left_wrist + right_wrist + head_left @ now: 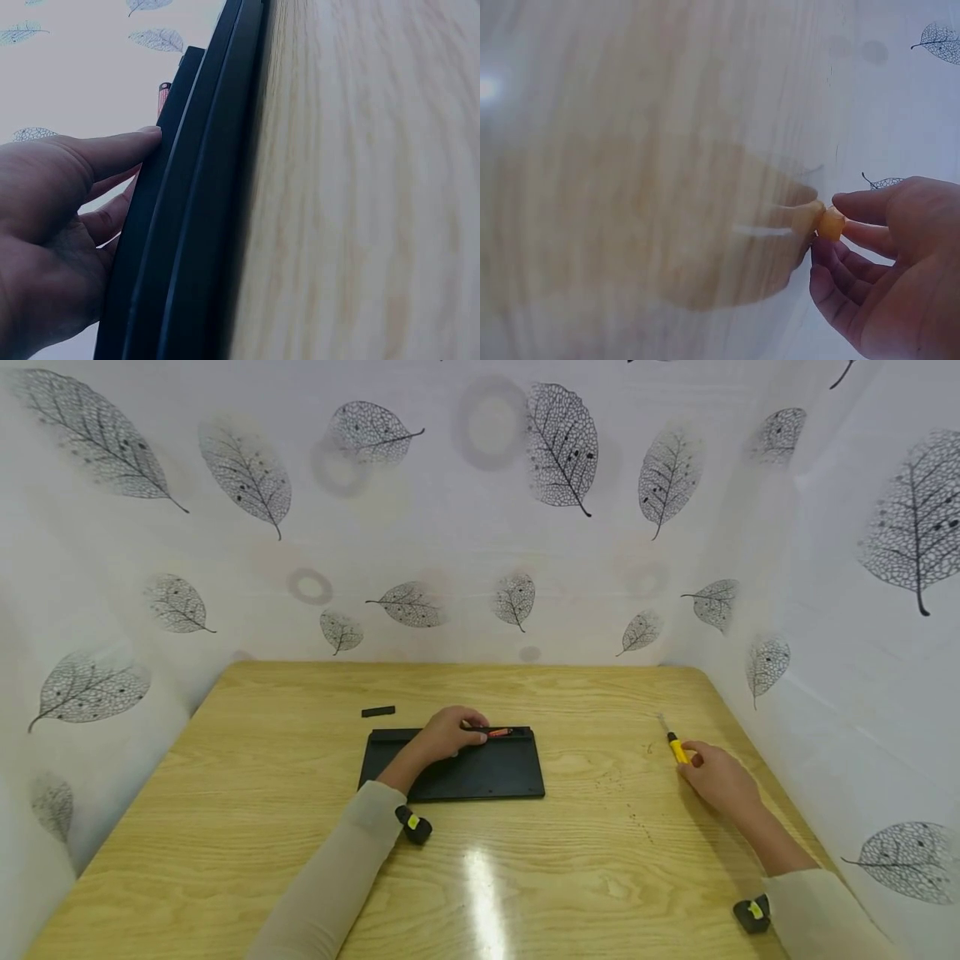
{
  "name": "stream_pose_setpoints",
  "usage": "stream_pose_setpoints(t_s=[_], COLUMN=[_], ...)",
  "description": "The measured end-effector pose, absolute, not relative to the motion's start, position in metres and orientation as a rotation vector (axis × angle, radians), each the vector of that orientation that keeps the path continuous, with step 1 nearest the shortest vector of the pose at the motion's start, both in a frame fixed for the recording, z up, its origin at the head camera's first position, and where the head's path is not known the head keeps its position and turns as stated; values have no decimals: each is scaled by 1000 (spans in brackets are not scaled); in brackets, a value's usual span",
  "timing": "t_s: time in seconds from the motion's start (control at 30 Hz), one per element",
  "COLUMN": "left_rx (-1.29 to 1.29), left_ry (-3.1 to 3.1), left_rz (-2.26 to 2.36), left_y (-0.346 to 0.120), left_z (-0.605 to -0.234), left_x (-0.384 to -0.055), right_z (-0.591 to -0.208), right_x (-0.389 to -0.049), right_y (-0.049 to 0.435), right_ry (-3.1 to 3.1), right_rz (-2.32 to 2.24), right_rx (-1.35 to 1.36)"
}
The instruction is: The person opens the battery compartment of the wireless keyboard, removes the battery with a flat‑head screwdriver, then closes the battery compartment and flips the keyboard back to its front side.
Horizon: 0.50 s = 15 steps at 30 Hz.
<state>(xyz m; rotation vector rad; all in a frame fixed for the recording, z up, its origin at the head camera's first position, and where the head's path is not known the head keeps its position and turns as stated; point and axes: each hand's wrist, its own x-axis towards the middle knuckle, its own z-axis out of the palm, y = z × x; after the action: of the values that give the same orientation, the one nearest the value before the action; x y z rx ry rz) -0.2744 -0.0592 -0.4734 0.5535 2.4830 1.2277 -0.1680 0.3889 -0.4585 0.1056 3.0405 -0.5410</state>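
my left grip [448, 735] is closed on the thick far ridge of the black keyboard [472, 781], which looks to lie face down on the worktop [585, 868]: thumb on the near side, fingers curled over the top. just beside my thumb a red battery [498, 733] shows in the open slot of that ridge. from the left wrist its end stands a little above the edge, though the angle is poor and i can't tell whether it sits home. beyond the keyboard, apart from it, lies a small black strip [378, 712], probably the slot's cover.

well over to the right, my right grip [720, 781] is clamped by thumb and finger on the yellow handle of a screwdriver [678, 749], its blade pointing away from me. whether the tool rests on the worktop or hangs just above it, i can't make out.

i'd judge the step in hand to be the battery slot, with the left steadying and the right minding the tool. the next move seems to call for a firm hold on the ridge and a careful touch around the battery, with the strip off its slot.
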Motion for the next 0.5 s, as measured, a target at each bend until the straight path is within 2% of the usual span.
stream_pose_setpoints(t_s=[0.5], left_rx=[560], left_ry=[2475], left_rz=[1238], left_y=[-60], left_z=[-468], left_x=[-272], right_z=[-447], right_x=[-171], right_y=[389], right_ry=[3052], right_rz=[-547], right_rx=[159])
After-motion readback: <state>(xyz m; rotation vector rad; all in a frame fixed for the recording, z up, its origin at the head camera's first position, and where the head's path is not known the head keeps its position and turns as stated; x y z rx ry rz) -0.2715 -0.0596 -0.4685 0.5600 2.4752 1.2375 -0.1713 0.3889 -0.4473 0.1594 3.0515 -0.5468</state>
